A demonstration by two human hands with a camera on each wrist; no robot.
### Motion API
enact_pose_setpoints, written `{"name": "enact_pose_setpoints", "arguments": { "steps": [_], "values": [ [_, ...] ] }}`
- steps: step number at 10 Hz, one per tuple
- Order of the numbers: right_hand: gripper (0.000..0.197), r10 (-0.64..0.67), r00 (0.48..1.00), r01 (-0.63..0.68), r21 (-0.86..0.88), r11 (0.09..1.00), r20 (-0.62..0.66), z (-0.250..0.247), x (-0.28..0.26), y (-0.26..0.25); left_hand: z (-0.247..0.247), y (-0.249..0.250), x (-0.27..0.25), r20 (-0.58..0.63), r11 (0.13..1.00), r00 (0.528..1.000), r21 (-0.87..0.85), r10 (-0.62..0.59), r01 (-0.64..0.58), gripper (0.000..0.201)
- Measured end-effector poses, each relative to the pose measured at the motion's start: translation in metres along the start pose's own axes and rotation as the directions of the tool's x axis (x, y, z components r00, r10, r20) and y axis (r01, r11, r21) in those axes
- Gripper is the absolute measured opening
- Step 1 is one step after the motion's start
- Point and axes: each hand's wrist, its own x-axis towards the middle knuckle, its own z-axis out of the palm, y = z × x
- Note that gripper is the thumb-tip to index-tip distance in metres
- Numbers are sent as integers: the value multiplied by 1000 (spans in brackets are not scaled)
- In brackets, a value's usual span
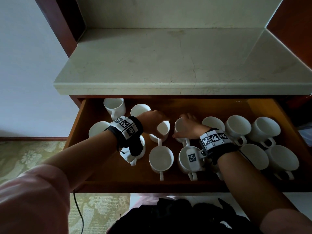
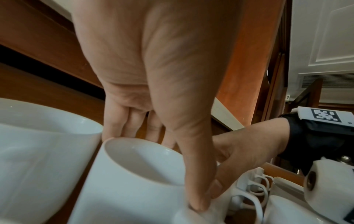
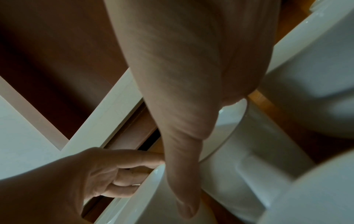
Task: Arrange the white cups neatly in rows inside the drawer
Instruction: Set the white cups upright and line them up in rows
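Nearest the drawer (image 1: 79, 125) front stood a row of white cups: one (image 1: 161, 158) left of centre with its handle toward the person, one (image 1: 191, 159) half under the right wrist rig, and two more (image 1: 282, 160) at the right end. Behind them ran the second row, where both hands worked side by side. The left hand (image 1: 152, 124) wrapped its cup (image 1: 161, 130) from above, thumb down the near wall and fingers curled over the far rim. The right hand (image 1: 189, 127) clasped the neighbouring cup (image 1: 179, 128) the same way, thumb on one wall, fingers behind. The two cups sat just beside each other, the thumbs almost touching. Further right, three cups continued that row. At the back left, two stragglers (image 1: 114, 107) stood out of line.

These cups looked like glazed ceramic: stiff, fairly heavy, slick and liable to chip if knocked together. A grip spanning the rim or body, as here, seemed secure; the handle would serve for turning.

The left wrist rig hid most of one cup beneath it. The right forearm covered part of the front row. Whether either held cup was lifted or resting on the drawer floor could not be told.
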Motion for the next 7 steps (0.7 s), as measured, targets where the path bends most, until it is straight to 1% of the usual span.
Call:
{"name": "enact_pose_setpoints", "arguments": {
  "steps": [2, 4, 7],
  "values": [
    [95, -10, 1000, 10, 8, 1000, -10, -1, -1, 0, -1, 2, 1, -1, 1000, 1000, 26, 9, -9, 79],
    [97, -5, 1000, 5, 18, 1000, -3, 0, 0, 0, -1, 0, 1, 2, 1000, 1000, 3, 10, -10, 80],
    [97, -7, 1000, 7, 14, 1000, -8, 0, -1, 0, 1, -1, 3, -1, 1000, 1000, 24, -5, 5, 80]
  ]
}}
